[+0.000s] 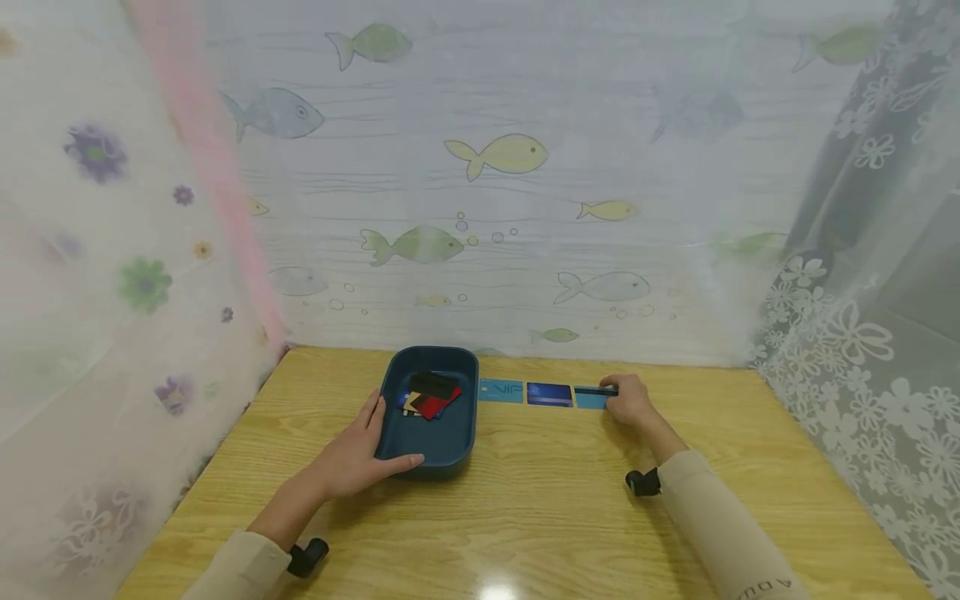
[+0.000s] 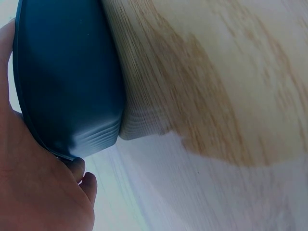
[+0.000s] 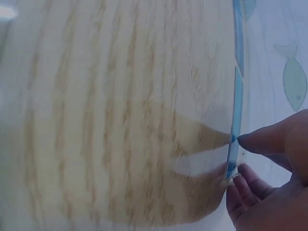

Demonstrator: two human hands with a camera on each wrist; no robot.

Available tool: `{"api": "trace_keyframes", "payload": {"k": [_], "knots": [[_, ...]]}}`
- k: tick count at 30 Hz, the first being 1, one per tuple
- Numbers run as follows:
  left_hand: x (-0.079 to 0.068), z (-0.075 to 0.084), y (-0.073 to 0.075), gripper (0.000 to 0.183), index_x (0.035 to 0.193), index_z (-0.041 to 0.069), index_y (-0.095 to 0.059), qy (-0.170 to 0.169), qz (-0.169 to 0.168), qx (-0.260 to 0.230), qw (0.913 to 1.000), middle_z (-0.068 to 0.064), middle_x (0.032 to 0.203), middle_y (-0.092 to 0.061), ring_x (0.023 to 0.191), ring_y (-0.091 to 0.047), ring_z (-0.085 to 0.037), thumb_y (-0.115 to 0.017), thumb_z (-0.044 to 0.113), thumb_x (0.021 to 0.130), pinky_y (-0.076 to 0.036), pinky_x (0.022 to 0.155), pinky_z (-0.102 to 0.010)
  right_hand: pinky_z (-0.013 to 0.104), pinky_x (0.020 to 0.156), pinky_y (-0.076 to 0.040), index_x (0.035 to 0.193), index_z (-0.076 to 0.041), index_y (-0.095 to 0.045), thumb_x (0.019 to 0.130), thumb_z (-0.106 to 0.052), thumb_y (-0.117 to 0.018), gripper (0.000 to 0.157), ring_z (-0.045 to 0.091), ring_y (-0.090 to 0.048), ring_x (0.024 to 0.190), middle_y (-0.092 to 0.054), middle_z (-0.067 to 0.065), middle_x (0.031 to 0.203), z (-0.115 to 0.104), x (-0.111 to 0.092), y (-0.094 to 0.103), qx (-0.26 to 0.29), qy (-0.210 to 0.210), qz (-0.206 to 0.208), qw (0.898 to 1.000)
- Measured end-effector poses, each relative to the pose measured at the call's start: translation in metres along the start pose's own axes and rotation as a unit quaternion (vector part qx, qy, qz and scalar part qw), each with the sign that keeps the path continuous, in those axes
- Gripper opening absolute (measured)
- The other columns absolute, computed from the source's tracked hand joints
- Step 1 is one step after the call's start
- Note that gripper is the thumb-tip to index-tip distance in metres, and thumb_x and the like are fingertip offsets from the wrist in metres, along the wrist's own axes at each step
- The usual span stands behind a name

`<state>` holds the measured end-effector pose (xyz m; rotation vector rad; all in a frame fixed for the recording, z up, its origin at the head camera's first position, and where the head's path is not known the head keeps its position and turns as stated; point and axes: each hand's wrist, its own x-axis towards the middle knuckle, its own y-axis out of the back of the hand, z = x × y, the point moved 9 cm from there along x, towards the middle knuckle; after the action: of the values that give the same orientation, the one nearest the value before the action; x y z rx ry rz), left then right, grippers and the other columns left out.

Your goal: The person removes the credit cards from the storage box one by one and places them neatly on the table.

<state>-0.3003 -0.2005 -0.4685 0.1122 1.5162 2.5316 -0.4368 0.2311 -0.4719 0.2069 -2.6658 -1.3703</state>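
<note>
Dark blue tray (image 1: 423,442): against the fingers of the left hand (image 1: 348,458), on the wooden table (image 1: 525,517); in the left wrist view it is cut off at the top and its contents are hidden
Heaped cards: inside the tray, beyond the left thumb tip; a black card (image 1: 432,384) and a red card (image 1: 437,404) overlap others, partly covering them, with print too small to read
Striped card (image 1: 589,399): light blue with a dark band, at the fingertips of the right hand (image 1: 632,402), which covers its right end; the right wrist view shows it as a thin strip, almost edge-on
Dark blue card (image 1: 550,395): just left of the striped card, near the right fingertips
VIP card (image 1: 501,390): farther left of those fingertips, beside the tray; whether they touch is hard to tell
Left fingers: spread wide and fairly straight, laid along the tray's outer side, thumb reaching across the near rim
Right fingers: bent, tips on the striped card; whether they pinch it or merely press cannot be told
Cream sleeves (image 1: 723,521): behind both hands, cut off below, the lettering incomplete
</note>
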Motion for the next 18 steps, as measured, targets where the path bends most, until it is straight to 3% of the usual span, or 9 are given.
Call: {"api": "trace_keyframes", "payload": {"k": [8, 10, 13, 15, 18], "knots": [[-0.002, 0.001, 0.000, 0.129, 0.164, 0.001, -0.002, 0.001, -0.004, -0.006, 1.0000, -0.017, 0.171, 0.006, 0.151, -0.022, -0.048, -0.059, 0.083, 0.083, -0.032, 0.113, -0.066, 0.033, 0.053, -0.033, 0.139, 0.012, -0.053, 0.090, 0.012, -0.042, 0.051, 0.060, -0.044, 0.129, -0.042, 0.044, 0.142, 0.003, -0.009, 0.005, 0.063, 0.004, -0.011, 0.998], [-0.003, 0.002, 0.000, 0.129, 0.163, 0.000, -0.002, -0.001, -0.002, -0.006, 1.0000, -0.018, 0.171, 0.006, 0.151, -0.023, -0.048, -0.058, 0.083, 0.083, -0.033, 0.112, -0.066, 0.036, 0.056, -0.043, 0.140, 0.012, -0.052, 0.093, 0.010, -0.044, 0.048, 0.060, -0.044, 0.129, -0.042, 0.044, 0.143, 0.000, -0.012, 0.008, 0.070, 0.009, -0.014, 0.997], [-0.003, 0.002, 0.001, 0.129, 0.164, 0.001, -0.002, 0.000, 0.001, -0.004, 1.0000, -0.016, 0.171, 0.006, 0.151, -0.023, -0.047, -0.057, 0.085, 0.082, -0.034, 0.113, -0.065, 0.048, 0.074, -0.055, 0.141, 0.012, -0.052, 0.097, 0.006, -0.050, 0.044, 0.060, -0.045, 0.127, -0.042, 0.043, 0.142, -0.005, -0.017, 0.012, 0.072, 0.019, -0.018, 0.997], [-0.002, 0.003, 0.001, 0.129, 0.164, 0.000, -0.002, -0.003, 0.003, -0.003, 1.0000, -0.017, 0.171, 0.006, 0.151, -0.023, -0.048, -0.057, 0.084, 0.082, -0.034, 0.112, -0.065, 0.056, 0.087, -0.054, 0.140, 0.012, -0.052, 0.099, 0.004, -0.054, 0.042, 0.060, -0.047, 0.125, -0.044, 0.042, 0.141, -0.008, -0.020, 0.014, 0.068, 0.026, -0.020, 0.997], [-0.002, 0.002, 0.000, 0.128, 0.164, 0.000, -0.003, 0.000, 0.002, -0.004, 1.0000, -0.017, 0.171, 0.005, 0.151, -0.023, -0.048, -0.058, 0.083, 0.083, -0.033, 0.113, -0.066, 0.060, 0.091, -0.052, 0.140, 0.012, -0.051, 0.100, 0.000, -0.057, 0.042, 0.058, -0.049, 0.123, -0.043, 0.041, 0.141, -0.010, -0.023, 0.013, 0.072, 0.026, -0.024, 0.997]]}}
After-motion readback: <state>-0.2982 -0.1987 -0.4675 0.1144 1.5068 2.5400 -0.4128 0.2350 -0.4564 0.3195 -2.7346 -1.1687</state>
